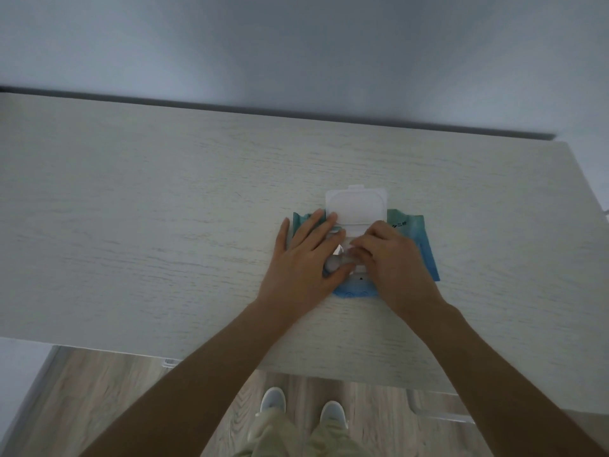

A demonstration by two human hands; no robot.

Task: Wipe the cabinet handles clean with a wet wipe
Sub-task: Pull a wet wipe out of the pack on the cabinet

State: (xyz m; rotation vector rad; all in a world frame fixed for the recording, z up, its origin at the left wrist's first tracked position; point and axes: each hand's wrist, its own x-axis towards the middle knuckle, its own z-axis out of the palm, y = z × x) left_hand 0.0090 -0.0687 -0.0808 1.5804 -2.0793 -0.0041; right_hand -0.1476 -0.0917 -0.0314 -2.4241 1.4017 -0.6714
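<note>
The blue-green soft plastic wet-wipe pack (425, 245) lies flat on the pale wood-grain counter (164, 209), right of centre, its white rectangular flip lid (356, 206) swung open away from you. Your left hand (303, 258) lies flat on the pack's left half, fingers straight and released. Your right hand (392, 255) curls its fingers at the pack's opening; whether they pinch a wipe is too blurred to tell.

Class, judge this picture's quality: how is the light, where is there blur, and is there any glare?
Head view: dim, even, bluish light, soft shadows only; the fingertips of the right hand smear at the opening of the wipe pack; a small glint shows there; the cabinet top shows no glare.
</note>
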